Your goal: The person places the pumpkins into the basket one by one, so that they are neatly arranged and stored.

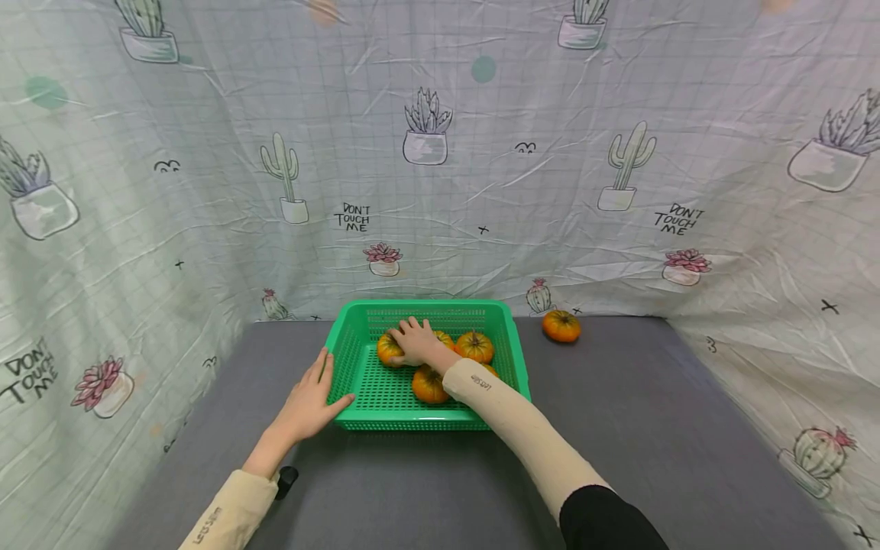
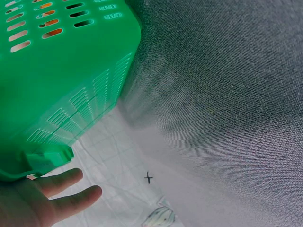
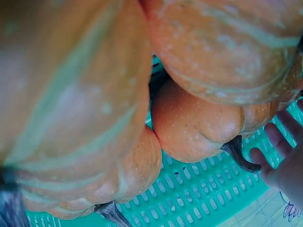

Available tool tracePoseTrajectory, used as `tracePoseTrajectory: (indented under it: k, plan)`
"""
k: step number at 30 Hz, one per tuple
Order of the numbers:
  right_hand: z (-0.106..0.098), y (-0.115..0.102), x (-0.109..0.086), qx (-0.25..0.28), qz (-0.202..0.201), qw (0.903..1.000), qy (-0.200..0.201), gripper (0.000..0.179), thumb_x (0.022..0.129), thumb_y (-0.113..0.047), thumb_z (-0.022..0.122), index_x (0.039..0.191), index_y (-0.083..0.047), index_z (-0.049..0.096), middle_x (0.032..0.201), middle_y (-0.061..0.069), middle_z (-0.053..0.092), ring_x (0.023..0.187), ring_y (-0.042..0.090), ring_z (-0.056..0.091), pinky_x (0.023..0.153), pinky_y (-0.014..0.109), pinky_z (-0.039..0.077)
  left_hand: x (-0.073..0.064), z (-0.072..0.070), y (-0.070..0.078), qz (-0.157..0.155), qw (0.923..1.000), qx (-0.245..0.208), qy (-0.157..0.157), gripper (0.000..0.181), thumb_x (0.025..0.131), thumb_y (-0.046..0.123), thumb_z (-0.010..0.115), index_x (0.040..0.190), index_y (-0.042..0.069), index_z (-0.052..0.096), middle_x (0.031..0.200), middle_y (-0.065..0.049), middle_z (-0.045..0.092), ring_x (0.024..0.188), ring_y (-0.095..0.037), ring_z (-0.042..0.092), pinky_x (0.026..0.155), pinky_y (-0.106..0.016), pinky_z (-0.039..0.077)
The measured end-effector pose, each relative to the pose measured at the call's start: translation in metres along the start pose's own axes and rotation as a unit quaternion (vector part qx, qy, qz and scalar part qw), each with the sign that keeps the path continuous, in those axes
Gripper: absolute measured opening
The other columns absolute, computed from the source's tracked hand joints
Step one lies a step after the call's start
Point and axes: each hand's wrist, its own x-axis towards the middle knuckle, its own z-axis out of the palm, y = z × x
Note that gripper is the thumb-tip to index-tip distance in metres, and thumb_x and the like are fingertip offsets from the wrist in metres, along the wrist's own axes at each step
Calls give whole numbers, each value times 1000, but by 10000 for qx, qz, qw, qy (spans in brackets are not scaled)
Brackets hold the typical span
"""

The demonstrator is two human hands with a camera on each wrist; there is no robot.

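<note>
A green perforated plastic basket (image 1: pixel 426 416) holds several small orange pumpkins, among them a front one (image 1: pixel 429 386) and a back-right one (image 1: pixel 475 347). My right hand (image 1: pixel 417 344) reaches into it and grips the leftmost pumpkin (image 1: pixel 386 350), thumb low and fingers over its top. From the right wrist, pumpkins with dark stems (image 3: pixel 199 123) fill the view; part of the right hand (image 3: pixel 289 156) shows at the edge, its grip mostly hidden. Fairly straight fingers and a spread thumb put my left hand (image 1: pixel 311 401) against the basket's left side. The left wrist view shows two extended fingers (image 2: pixel 71 201) beside the basket wall (image 2: pixel 61 85).
A single pumpkin (image 1: pixel 561 326) sits on the grey tabletop (image 1: pixel 619 428), right of the basket near the back edge. Hanging cloth (image 1: pixel 481 183) printed with cacti encloses the table at the back and sides. The right forearm crosses over the basket's front-right part.
</note>
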Motion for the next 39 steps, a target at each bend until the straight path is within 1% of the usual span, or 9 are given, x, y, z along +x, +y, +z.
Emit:
tracePoseTrajectory:
  k: [5,9,13,17,21,24,29,36,39]
  plan:
    - [-3,1,-2,97,7,9999,-78,68,86,-59,39,142,-26,21,141,2,32,131,24,26,104,47,26,0,0,0,22,10000,-15,24,85,87,50,46,140,-9,13,148,-26,6,129,-48,22,93,-64,28]
    - [-9,4,-7,380,17,9993,-4,70,85,-58,41,143,-25,20,143,3,30,134,27,23,105,49,24,-1,1,-1,40,10000,-10,42,85,87,49,47,140,-9,13,147,-26,6,129,-48,22,93,-64,28]
    - [-23,9,-15,597,-47,9981,173,67,87,-56,41,142,-23,23,143,3,30,131,27,26,104,49,25,-1,2,-2,27,10000,8,56,84,87,46,49,140,-9,14,147,-27,6,128,-48,22,93,-63,28]
    - [-39,14,-26,669,-193,9970,341,61,90,-50,41,142,-25,23,142,1,32,124,24,31,99,46,29,-2,2,-2,29,9999,21,99,84,87,46,49,139,-10,15,147,-27,7,128,-48,22,93,-63,29]
    - [-53,18,-40,649,-377,9958,527,59,90,-45,44,142,-24,24,140,0,36,119,23,33,96,45,30,-2,1,-2,69,9999,-11,118,84,87,47,49,139,-10,15,147,-27,8,128,-49,22,93,-63,29]
    - [-62,20,-51,566,-525,9942,747,58,90,-44,46,141,-24,26,137,-1,39,117,22,36,92,42,32,-1,1,-1,73,9999,-3,112,84,87,47,49,139,-9,15,147,-27,7,128,-49,22,93,-63,29]
    - [-70,27,-70,474,-815,9896,1089,56,90,-44,46,140,-25,28,134,-2,42,111,19,37,85,38,33,-1,1,-1,43,9999,32,121,85,87,50,47,140,-9,15,147,-26,6,128,-49,23,93,-63,29]
    - [-77,46,-102,500,-1153,9791,1598,51,90,-39,49,136,-22,37,130,-1,46,111,19,39,91,43,35,0,2,0,57,9999,5,115,86,87,50,47,140,-9,15,147,-27,6,128,-49,23,93,-63,29]
    - [-77,56,-117,511,-1238,9738,1837,48,89,-37,50,133,-21,40,128,0,48,112,20,40,91,43,35,0,2,0,35,9999,9,112,86,87,51,47,140,-9,15,147,-27,6,128,-50,22,93,-63,29]
